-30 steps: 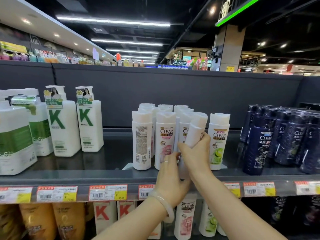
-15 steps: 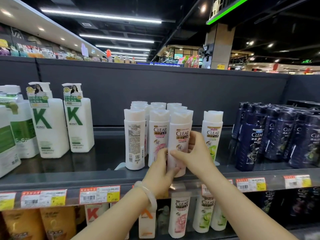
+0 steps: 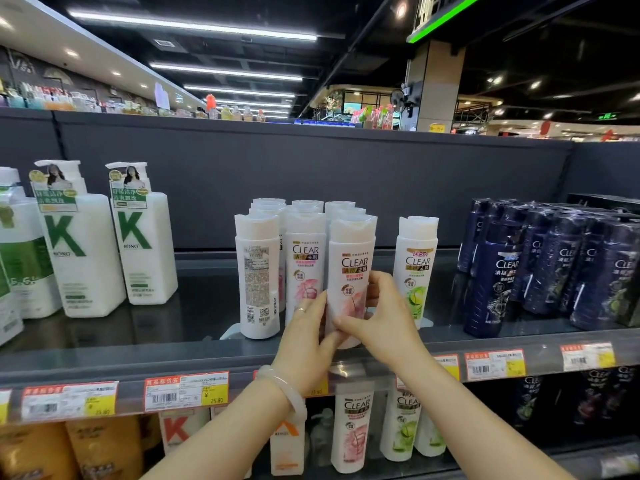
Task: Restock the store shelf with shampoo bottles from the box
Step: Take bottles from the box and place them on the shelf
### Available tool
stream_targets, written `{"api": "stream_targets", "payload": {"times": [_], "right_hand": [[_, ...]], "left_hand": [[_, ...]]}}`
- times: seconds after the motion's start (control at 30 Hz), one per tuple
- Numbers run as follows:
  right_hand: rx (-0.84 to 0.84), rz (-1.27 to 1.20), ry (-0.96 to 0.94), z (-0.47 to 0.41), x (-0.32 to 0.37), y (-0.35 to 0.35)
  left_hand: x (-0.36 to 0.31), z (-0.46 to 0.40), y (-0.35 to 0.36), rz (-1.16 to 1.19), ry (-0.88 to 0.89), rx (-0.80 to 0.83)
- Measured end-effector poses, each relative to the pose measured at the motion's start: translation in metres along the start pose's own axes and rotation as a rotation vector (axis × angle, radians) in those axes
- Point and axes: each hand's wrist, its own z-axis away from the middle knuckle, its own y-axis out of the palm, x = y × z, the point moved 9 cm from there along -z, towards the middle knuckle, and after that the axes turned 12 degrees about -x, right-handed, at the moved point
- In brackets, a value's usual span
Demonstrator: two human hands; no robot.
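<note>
A white CLEAR shampoo bottle with a pink flower label (image 3: 351, 268) stands upright at the front of the dark shelf (image 3: 138, 355), label facing me. My left hand (image 3: 306, 344) holds its lower left side and my right hand (image 3: 379, 322) grips its lower right side, fingers wrapped behind it. Several matching white bottles (image 3: 304, 258) stand behind and to its left; one (image 3: 258, 275) shows its back label. A green-label CLEAR bottle (image 3: 417, 268) stands just right. The box is not in view.
Large white K pump bottles (image 3: 142, 244) stand at the left, dark blue CLEAR bottles (image 3: 498, 271) at the right. Price tags (image 3: 187, 391) line the shelf edge. More bottles fill the lower shelf (image 3: 349, 427). Bare shelf lies between the K bottles and the white group.
The bottle was tilted in both hands a second ago; it now stands upright on the shelf front, label turned forward. Both hands stay on its lower part.
</note>
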Motion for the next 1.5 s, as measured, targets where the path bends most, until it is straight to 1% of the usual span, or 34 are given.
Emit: {"api": "stream_targets", "payload": {"times": [0.07,0.17,0.23,0.5,0.67,0.8,0.87,1.0,1.17,1.33,1.4,1.5], "right_hand": [[-0.012,0.006,-0.013,0.000,0.000,0.000],[-0.012,0.012,-0.001,0.003,-0.005,0.001],[-0.011,0.022,0.009,0.005,-0.009,0.002],[-0.013,0.001,0.073,0.007,-0.020,0.003],[0.006,-0.016,0.073,0.008,-0.018,0.003],[0.065,0.010,0.059,0.007,-0.019,-0.006],[0.045,0.019,0.073,0.001,-0.024,-0.021],[0.008,0.112,0.067,-0.004,-0.039,-0.041],[-0.001,0.093,0.070,0.001,-0.049,-0.038],[-0.071,0.067,0.055,-0.003,-0.050,-0.051],[-0.046,0.041,0.047,-0.005,-0.047,-0.048],[0.074,0.016,0.025,-0.002,-0.037,-0.027]], "left_hand": [[0.000,-0.001,-0.001,-0.001,0.009,-0.031],[0.007,0.003,-0.003,0.035,-0.063,-0.091],[0.011,0.006,-0.005,0.018,-0.088,-0.139],[0.012,0.011,-0.011,-0.116,-0.035,-0.256],[0.013,0.009,-0.010,-0.158,-0.084,-0.227],[0.010,0.014,-0.014,-0.188,-0.037,-0.225],[0.010,0.017,-0.018,-0.233,-0.008,-0.247],[0.008,0.020,-0.018,-0.266,0.010,-0.269],[0.007,0.017,-0.010,-0.283,-0.049,-0.265],[0.008,0.012,-0.006,-0.299,-0.102,-0.250],[0.009,0.011,-0.004,-0.308,-0.119,-0.242],[0.010,0.011,-0.001,-0.319,-0.136,-0.229]]}}
